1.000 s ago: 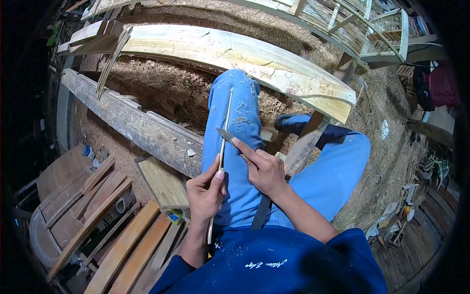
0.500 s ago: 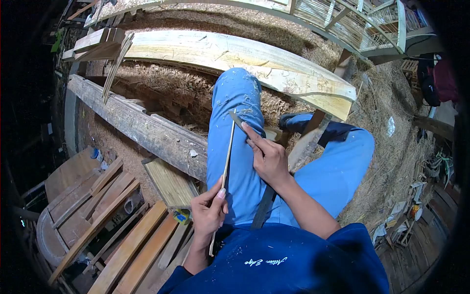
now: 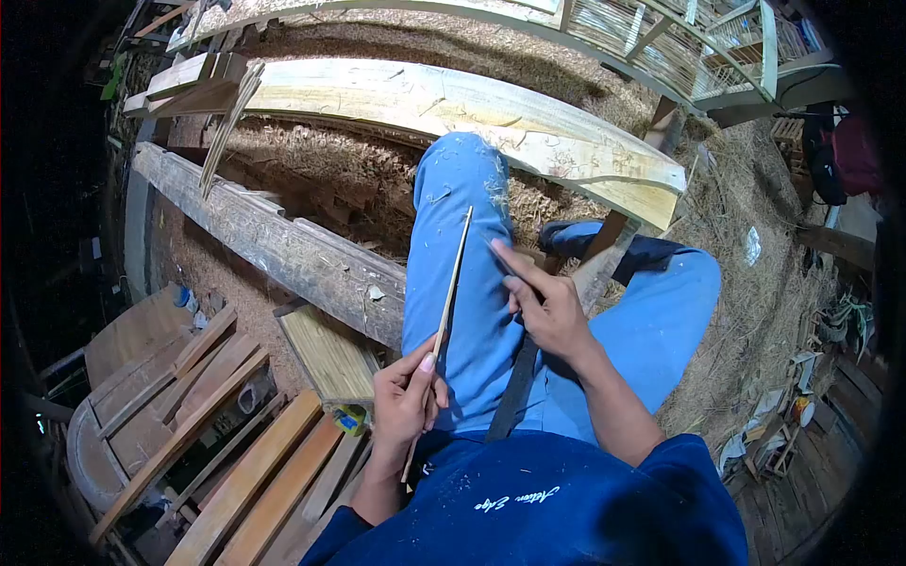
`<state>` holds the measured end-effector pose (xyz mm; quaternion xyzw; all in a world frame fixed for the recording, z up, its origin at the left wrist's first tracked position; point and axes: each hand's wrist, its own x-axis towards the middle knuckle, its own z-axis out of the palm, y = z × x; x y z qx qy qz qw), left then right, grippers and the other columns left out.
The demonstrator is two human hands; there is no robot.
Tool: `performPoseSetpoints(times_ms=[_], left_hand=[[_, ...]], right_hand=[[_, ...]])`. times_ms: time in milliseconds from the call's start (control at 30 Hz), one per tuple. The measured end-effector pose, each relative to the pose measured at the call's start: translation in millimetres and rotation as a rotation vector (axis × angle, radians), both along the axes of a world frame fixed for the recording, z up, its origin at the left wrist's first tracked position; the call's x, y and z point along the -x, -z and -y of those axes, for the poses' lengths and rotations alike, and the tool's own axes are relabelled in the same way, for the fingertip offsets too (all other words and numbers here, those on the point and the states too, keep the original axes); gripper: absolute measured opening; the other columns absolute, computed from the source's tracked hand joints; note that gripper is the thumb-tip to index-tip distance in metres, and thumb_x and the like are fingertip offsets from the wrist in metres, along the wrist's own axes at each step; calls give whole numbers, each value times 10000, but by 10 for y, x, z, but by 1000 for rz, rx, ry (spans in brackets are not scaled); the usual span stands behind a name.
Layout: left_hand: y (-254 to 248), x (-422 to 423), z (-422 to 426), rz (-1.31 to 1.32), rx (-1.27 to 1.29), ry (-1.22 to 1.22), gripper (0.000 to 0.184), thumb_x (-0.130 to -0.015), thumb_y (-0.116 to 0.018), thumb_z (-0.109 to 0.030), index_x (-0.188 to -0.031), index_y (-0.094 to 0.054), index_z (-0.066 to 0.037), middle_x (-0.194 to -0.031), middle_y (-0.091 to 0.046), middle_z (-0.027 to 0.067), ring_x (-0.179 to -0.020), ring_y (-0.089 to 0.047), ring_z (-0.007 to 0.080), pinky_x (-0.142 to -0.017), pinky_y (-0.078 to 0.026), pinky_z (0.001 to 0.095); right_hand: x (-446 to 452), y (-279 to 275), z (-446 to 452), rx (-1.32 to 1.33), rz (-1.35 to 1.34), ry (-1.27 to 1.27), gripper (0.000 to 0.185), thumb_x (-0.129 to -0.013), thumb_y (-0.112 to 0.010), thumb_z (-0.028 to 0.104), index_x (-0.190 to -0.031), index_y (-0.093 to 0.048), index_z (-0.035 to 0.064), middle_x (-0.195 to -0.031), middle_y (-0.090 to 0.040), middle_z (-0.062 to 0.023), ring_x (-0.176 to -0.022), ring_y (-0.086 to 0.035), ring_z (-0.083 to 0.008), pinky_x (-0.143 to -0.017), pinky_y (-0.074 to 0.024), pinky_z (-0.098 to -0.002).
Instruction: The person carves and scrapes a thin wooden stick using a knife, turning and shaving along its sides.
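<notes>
in the head view, seated and looking down: pinching a slender pale stick (image 3: pixel 454 283) in the left hand (image 3: pixel 404 398), with the thumb on top against the bent forefinger. aiming the stick up and slightly to the right, over the blue trouser leg (image 3: pixel 432 259) toward the knee, with the lower tail coming out beneath the fist near the dark blue shirt (image 3: pixel 585 500). gripping a knife (image 3: pixel 489 239) in the right hand (image 3: pixel 549 311), just to the right of the stick, with the forefinger stretched toward the blade and the thumb bent in below. angling the right forearm (image 3: pixel 613 406) up and leftward from the lower right.

speckled around the knee with curled shavings (image 3: pixel 498 195). facing a thick pale plank (image 3: pixel 453 104) just beyond the knee, and having a worn grey beam (image 3: pixel 255 222) close by on the left, slanting down toward the leg. surrounded by a floor (image 3: pixel 727 311) littered with shavings, by wooden slats (image 3: pixel 245 481) at the lower left, by a slatted frame (image 3: pixel 651 33) at the upper right and by a dark red bag (image 3: pixel 857 156) near the right edge.

hard to make out at the blade, blurred and grey against the trousers; cannot tell whether touching the stick. hiding the knife's handle inside the right hand, and part of the stick under the left fingers. fading to black around the rounded edges.
</notes>
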<state>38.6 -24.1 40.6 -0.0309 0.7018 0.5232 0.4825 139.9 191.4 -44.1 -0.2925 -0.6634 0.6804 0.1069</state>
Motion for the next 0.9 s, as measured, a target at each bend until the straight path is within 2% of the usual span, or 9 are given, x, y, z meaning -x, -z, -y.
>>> performPoseSetpoints(times_ms=[100,167,200,267,367,400,533,700,900], left_hand=[[12,17,-8,18,5,-9,409,-1115,-544,-223,-1463,-602,-17,-594,-619,70,-344,-421,66,-334,-306,224],[36,22,-5,29,0,-17,432,-1113,-544,-255,-1463,-595,-7,-574,-611,63,-332,-422,65,-325,-296,223],[48,21,-3,9,-3,-2,439,-1115,-540,-252,-1485,-571,-18,-572,-609,63,-332,-422,66,-325,-298,223],[52,16,-27,-7,-8,13,447,-1117,-535,-248,-1507,-547,-30,-571,-607,63,-332,-423,66,-325,-301,223],[19,50,-114,-86,-20,4,464,-1123,-523,-239,-1549,-503,-57,-573,-607,59,-333,-428,68,-327,-311,223],[21,96,-123,-40,-27,19,453,-1124,-520,-208,-1556,-503,-72,-587,-619,58,-342,-437,66,-331,-326,220],[62,193,-203,27,-62,51,452,-1130,-509,-180,-1573,-492,-94,-599,-633,58,-355,-453,64,-342,-356,221],[63,241,-292,30,-55,70,449,-1127,-517,-179,-1566,-505,-83,-597,-625,53,-365,-451,60,-348,-352,229],[219,96,-152,-93,-83,24,410,-1112,-558,-154,-1515,-580,-81,-597,-581,-2,-424,-442,40,-383,-332,226]], right_hand=[[-6,-28,49,-8,-16,-61,480,-1033,-635,66,-1505,-600,148,-918,-759,-169,-628,-615,-130,-671,-553,-330],[-12,-53,66,-7,-20,-55,467,-1027,-656,62,-1485,-631,147,-860,-754,-82,-687,-634,-89,-680,-553,-303],[-25,-54,79,-9,-18,-57,467,-1027,-656,62,-1485,-631,147,-860,-754,-82,-687,-634,-89,-680,-553,-303],[-67,-39,111,-13,-5,-56,496,-994,-692,69,-1473,-642,187,-900,-764,-186,-637,-672,-189,-660,-553,-358],[-153,55,226,-204,-124,-125,496,-983,-709,85,-1462,-655,201,-855,-748,-179,-642,-683,-242,-657,-546,-370],[-155,-12,231,-164,-74,-156,466,-949,-737,38,-1404,-701,132,-921,-768,-179,-690,-686,-213,-681,-540,-332],[-109,-44,258,-194,-71,-137,478,-941,-752,56,-1409,-697,137,-863,-751,-168,-663,-669,-221,-661,-529,-348],[-48,-47,285,-308,-31,-146,512,-922,-763,55,-1419,-691,155,-744,-672,-173,-602,-611,-287,-616,-499,-395],[-4,23,368,-376,17,-38,517,-909,-760,29,-1403,-704,171,-736,-661,-187,-591,-607,-301,-606,-493,-408]])
